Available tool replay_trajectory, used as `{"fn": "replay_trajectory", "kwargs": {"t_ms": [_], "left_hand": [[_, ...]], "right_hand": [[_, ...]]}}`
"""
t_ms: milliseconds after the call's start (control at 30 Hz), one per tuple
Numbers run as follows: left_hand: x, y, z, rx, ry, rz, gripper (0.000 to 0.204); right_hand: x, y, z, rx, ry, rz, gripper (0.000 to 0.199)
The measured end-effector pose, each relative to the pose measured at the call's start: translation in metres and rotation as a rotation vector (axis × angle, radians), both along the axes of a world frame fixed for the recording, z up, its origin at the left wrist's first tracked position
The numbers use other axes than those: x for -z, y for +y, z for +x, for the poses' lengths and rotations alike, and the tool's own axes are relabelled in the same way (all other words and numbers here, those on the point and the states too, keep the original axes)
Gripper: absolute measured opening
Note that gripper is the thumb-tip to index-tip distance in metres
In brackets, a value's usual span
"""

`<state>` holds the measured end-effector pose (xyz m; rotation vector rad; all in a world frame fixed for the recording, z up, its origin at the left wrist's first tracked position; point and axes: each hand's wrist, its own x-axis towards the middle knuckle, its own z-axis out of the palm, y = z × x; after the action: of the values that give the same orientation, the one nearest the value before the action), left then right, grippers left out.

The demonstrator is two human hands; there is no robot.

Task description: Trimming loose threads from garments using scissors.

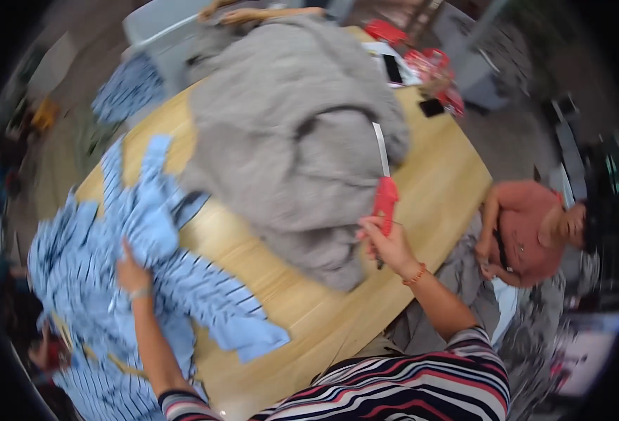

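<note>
My left hand (134,276) lies on a heap of light blue garments (70,245) with dark stripes, at the left edge of the table. One finger is stretched out over the cloth, and the others are partly hidden. A red-handled utility knife (385,200) is in my right hand (388,245), its long blade extended and pointing away from me. Below the blade and to its left spreads a big grey knitted cloth (260,133), bunched into folds. One striped blue sleeve (218,302) reaches across the wood toward the middle.
The pale wooden table (309,316) has rounded edges. At its far right lie a dark phone (392,69), a small black item (431,107) and red plastic bags (436,67). Another person (530,231) sits at the right; other hands (253,14) touch the grey cloth's far end, near a pale bin (162,28).
</note>
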<state>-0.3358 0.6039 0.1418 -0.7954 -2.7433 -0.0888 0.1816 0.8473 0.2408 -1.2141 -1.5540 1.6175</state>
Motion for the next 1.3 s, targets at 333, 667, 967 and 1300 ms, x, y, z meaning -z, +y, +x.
{"fn": "replay_trajectory", "kwargs": {"t_ms": [333, 667, 967, 1300], "left_hand": [[-0.067, 0.168, 0.15, 0.37, -1.01, 0.626, 0.078], [0.063, 0.331, 0.126, 0.589, -0.635, 0.786, 0.091], [0.042, 0.29, 0.164, 0.482, -0.747, 0.444, 0.067], [-0.045, 0.216, 0.224, 0.473, -0.906, 0.376, 0.074]], "right_hand": [[-0.057, 0.193, 0.077, 0.183, 0.175, 0.525, 0.023], [-0.04, 0.407, -0.004, 0.035, 0.099, 0.648, 0.032], [0.044, 0.344, -0.046, -0.395, 0.092, 0.461, 0.031], [-0.035, 0.282, 0.023, -0.287, -0.072, 0.105, 0.027]]}}
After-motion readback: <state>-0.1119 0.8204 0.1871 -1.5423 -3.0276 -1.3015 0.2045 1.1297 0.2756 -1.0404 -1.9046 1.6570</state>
